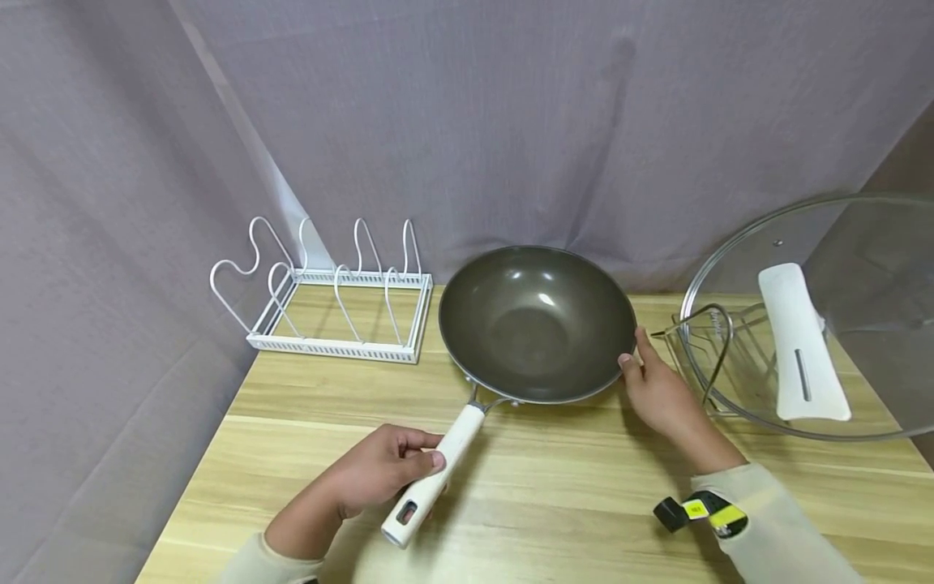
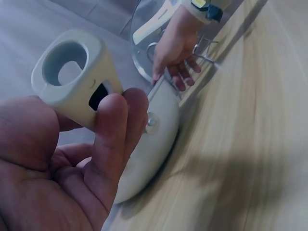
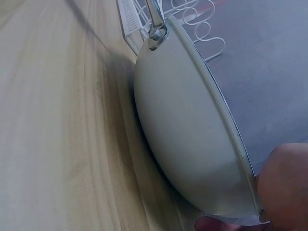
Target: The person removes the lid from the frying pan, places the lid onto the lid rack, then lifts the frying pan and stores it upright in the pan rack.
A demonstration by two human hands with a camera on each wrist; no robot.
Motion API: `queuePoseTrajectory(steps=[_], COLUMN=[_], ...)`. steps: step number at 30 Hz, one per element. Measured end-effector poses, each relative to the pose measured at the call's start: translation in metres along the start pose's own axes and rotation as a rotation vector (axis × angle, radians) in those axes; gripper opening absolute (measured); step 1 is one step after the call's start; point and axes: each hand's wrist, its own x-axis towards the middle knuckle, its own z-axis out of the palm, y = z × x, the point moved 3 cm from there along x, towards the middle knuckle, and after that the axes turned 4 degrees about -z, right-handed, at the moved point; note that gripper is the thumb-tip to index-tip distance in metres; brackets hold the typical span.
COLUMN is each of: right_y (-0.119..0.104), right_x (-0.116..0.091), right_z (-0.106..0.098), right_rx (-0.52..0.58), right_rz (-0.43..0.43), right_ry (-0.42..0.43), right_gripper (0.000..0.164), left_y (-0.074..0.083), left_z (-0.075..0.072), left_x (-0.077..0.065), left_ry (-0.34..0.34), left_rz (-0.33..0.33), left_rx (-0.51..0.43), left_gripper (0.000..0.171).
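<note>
A wok (image 1: 536, 324), dark inside and pale outside, sits on the wooden table with its bowl facing up. Its cream handle (image 1: 458, 434) points toward me and to the left. My left hand (image 1: 379, 470) grips this handle between thumb and fingers, near the end with the hanging hole. On the far right side of the bowl, my right hand (image 1: 660, 397) pinches the rim, thumb on top. The right wrist view has the wok's pale outer wall (image 3: 187, 120) close over the tabletop, with fingertips under its edge.
Left of the wok stands a white wire rack (image 1: 332, 349) with several upright loops. At right, a large glass lid (image 1: 737, 235) with a white handle (image 1: 803, 341) leans upright in a metal wire stand (image 1: 718, 357). Grey curtain (image 1: 467, 122) hangs behind the wooden table (image 1: 554, 503).
</note>
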Motion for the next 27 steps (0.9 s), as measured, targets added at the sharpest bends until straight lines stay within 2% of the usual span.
queuePoseTrajectory(steps=[10, 16, 19, 27], right_y=[-0.002, -0.017, -0.027, -0.030], right_x=[0.000, -0.017, -0.024, -0.028], right_z=[-0.002, 0.010, 0.014, 0.018], right_rx=[0.000, 0.059, 0.050, 0.033], right_rz=[0.011, 0.036, 0.030, 0.030], right_ry=[0.023, 0.014, 0.018, 0.008], right_gripper=[0.072, 0.097, 0.106, 0.105], left_y=[0.000, -0.002, -0.002, -0.002], left_z=[0.009, 0.011, 0.012, 0.022], left_x=[0.002, 0.002, 0.002, 0.003], left_ry=[0.014, 0.018, 0.021, 0.030], left_rz=[0.023, 0.028, 0.037, 0.045], left_rx=[-0.014, -0.029, -0.032, -0.060], left_gripper=[0.045, 0.045, 0.045, 0.044])
